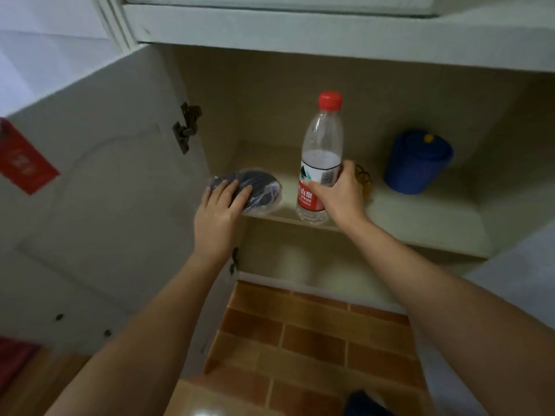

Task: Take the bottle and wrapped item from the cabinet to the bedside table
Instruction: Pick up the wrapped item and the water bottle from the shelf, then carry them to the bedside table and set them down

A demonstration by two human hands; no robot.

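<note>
A clear plastic bottle (321, 151) with a red cap and a red-and-white label stands upright at the front of the cabinet shelf (420, 232). My right hand (336, 193) is wrapped around its lower half. To its left lies a dark item in clear plastic wrap (258, 187), near the shelf's front left corner. My left hand (219, 211) rests on top of it with fingers spread over the wrap; whether it is gripped or lifted does not show.
A blue lidded container (417, 160) stands on the shelf at the right, with a yellowish band (363, 175) beside the bottle. The cabinet door (90, 205) hangs open at the left with a red tag (24, 163). A lower compartment and brown tiled floor (300, 340) lie below.
</note>
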